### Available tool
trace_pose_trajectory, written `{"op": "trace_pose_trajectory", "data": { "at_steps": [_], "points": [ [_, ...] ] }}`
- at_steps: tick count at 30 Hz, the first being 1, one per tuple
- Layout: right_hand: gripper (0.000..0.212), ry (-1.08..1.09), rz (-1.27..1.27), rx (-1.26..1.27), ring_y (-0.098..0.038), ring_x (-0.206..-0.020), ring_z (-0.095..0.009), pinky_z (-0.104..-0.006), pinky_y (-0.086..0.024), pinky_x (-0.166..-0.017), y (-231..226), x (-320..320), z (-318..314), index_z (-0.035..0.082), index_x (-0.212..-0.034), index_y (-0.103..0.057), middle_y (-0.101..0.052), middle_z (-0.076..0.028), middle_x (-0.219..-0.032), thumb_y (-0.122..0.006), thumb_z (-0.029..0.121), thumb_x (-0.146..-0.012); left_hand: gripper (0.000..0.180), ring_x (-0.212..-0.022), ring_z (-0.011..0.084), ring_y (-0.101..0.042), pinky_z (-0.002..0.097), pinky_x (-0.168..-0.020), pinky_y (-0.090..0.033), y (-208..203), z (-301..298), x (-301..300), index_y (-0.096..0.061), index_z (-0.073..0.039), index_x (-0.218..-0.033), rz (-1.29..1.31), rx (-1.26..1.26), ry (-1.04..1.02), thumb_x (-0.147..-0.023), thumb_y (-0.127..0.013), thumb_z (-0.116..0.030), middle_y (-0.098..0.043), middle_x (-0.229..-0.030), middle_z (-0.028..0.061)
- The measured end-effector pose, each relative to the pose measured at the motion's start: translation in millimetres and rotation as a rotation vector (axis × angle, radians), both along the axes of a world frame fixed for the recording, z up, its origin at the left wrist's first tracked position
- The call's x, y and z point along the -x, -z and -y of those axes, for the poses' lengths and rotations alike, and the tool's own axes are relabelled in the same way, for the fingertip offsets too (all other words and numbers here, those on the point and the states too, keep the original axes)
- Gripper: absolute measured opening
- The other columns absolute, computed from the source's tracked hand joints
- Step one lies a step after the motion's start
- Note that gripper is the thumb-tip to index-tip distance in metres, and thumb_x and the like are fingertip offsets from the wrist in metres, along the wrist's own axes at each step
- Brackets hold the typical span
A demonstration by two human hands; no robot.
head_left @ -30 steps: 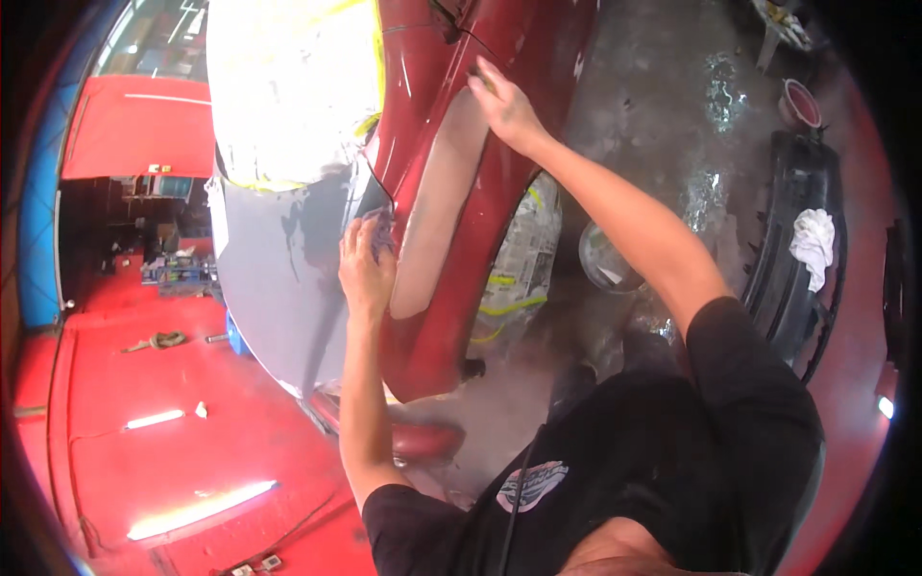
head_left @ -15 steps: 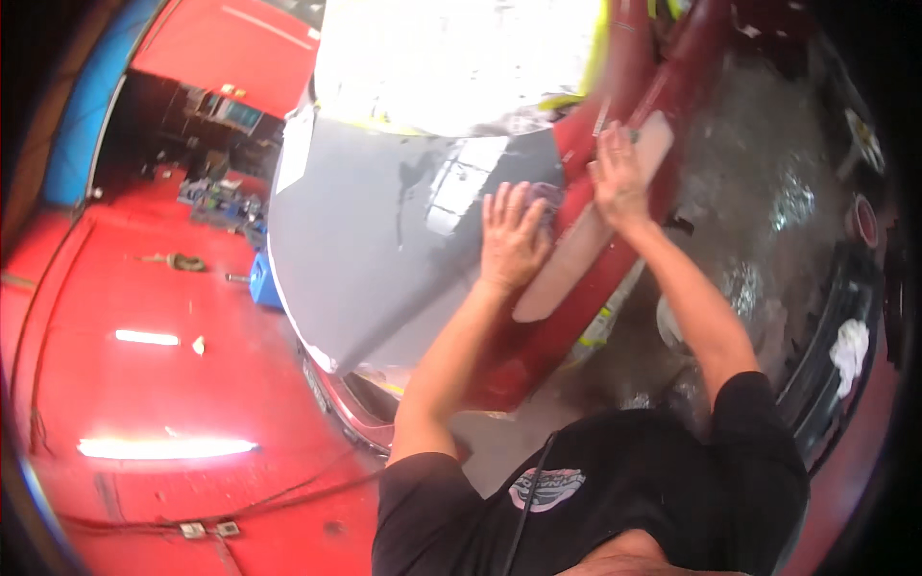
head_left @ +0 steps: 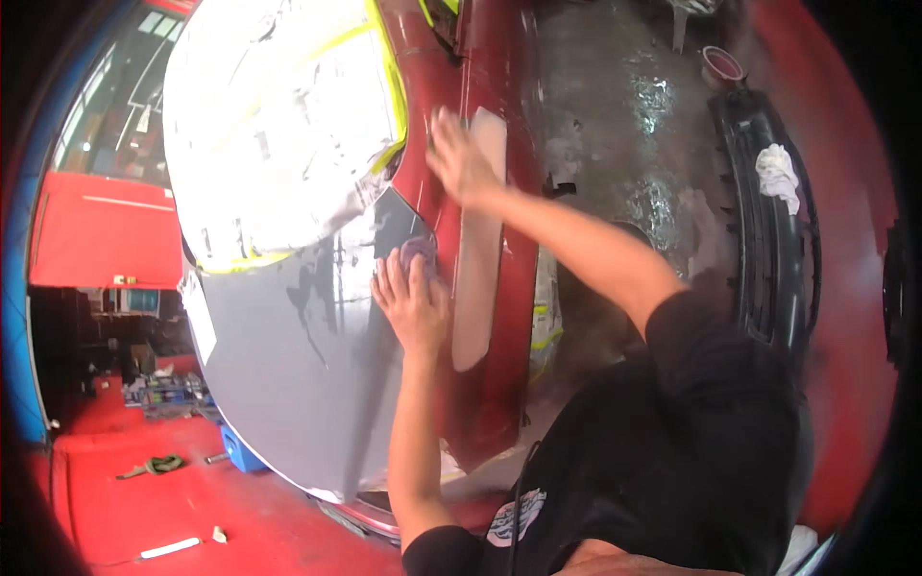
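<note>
A car's smooth grey panel (head_left: 259, 336) lies in front of me, next to its red side (head_left: 413, 178). My left hand (head_left: 415, 302) rests palm down near the panel's edge. Its fingers are over a soft-looking purple pad (head_left: 420, 252), which shows between and beyond them. My right hand (head_left: 463, 163), slightly blurred, reaches farther along the car with fingers stretched out over the red bodywork. Whether anything lies beneath that palm cannot be seen. A long beige patch (head_left: 475, 298) with rounded ends runs along the red side, its upper part next to my right wrist.
White sheeting (head_left: 279, 125) edged with yellow tape covers the car beyond the panel. At right, a dark bumper (head_left: 764, 250) lies with a white cloth (head_left: 778, 178) on it, near a round tub (head_left: 722, 64). A blue object (head_left: 240, 449) stands left of the car.
The whole view has swung round. My right hand has shifted off the beige patch onto the red bodywork left of it. The purple pad remains under my left hand.
</note>
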State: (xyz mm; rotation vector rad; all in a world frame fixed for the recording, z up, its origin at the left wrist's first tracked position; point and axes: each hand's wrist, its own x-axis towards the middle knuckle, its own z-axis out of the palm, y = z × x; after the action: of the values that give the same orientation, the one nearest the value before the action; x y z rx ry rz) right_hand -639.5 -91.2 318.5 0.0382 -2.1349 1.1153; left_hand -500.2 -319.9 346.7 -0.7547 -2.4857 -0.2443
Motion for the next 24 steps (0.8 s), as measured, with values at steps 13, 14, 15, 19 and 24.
{"op": "trace_pose_trajectory", "data": {
  "at_steps": [13,14,15,19,24],
  "points": [
    [0.050,-0.127,0.225,-0.170,-0.046,-0.141,-0.040,-0.0555,-0.036,-0.117,-9,13,-57,-0.005,-0.142,-0.054,-0.049,-0.025,-0.151,-0.049,0.029,-0.105,0.053,-0.150,0.0437,-0.035,0.0613,-0.124,-0.021,-9,-1,-3,-0.057,-0.009,-0.141,0.042,0.064,-0.039,-0.089,-0.064,-0.017,-0.045,-0.157,0.0214],
    [0.046,0.286,0.090,-0.508,-0.049,-0.138,-0.036,-0.0544,-0.040,-0.112,-4,44,-98,-0.002,-0.136,-0.059,-0.052,-0.024,-0.147,-0.048,0.030,-0.105,0.053,-0.150,0.0438,-0.035,0.0613,-0.124,-0.020,-9,-15,3,-0.057,-0.009,-0.141,0.032,0.045,0.000,-0.089,-0.063,-0.017,-0.045,-0.157,0.0213],
    [0.047,0.255,0.027,-0.264,-0.047,-0.140,-0.037,-0.0555,-0.040,-0.112,1,74,-141,-0.001,-0.138,-0.057,-0.049,-0.024,-0.151,-0.048,0.031,-0.105,0.053,-0.150,0.0439,-0.035,0.0612,-0.125,-0.020,-8,-27,7,-0.057,-0.009,-0.141,0.043,0.041,0.022,-0.089,-0.063,-0.018,-0.045,-0.157,0.0212],
    [0.062,0.136,0.070,-0.234,-0.035,-0.150,-0.041,-0.0579,-0.032,-0.120,19,33,-86,-0.007,-0.155,-0.037,-0.039,-0.024,-0.161,-0.048,0.030,-0.106,0.054,-0.150,0.0439,-0.034,0.0611,-0.125,-0.019,-7,-14,-2,-0.056,-0.010,-0.142,0.077,0.061,-0.026,-0.089,-0.062,-0.018,-0.045,-0.157,0.0207],
    [0.057,0.057,0.207,-0.615,-0.032,-0.151,-0.041,-0.0622,-0.029,-0.121,9,34,-120,0.001,-0.155,-0.041,-0.035,-0.018,-0.164,-0.050,0.025,-0.104,0.054,-0.151,0.0435,-0.034,0.0604,-0.125,-0.019,-11,-14,-1,-0.056,-0.009,-0.142,0.077,0.066,-0.037,-0.089,-0.062,-0.019,-0.045,-0.157,0.0214]
  ]
}}
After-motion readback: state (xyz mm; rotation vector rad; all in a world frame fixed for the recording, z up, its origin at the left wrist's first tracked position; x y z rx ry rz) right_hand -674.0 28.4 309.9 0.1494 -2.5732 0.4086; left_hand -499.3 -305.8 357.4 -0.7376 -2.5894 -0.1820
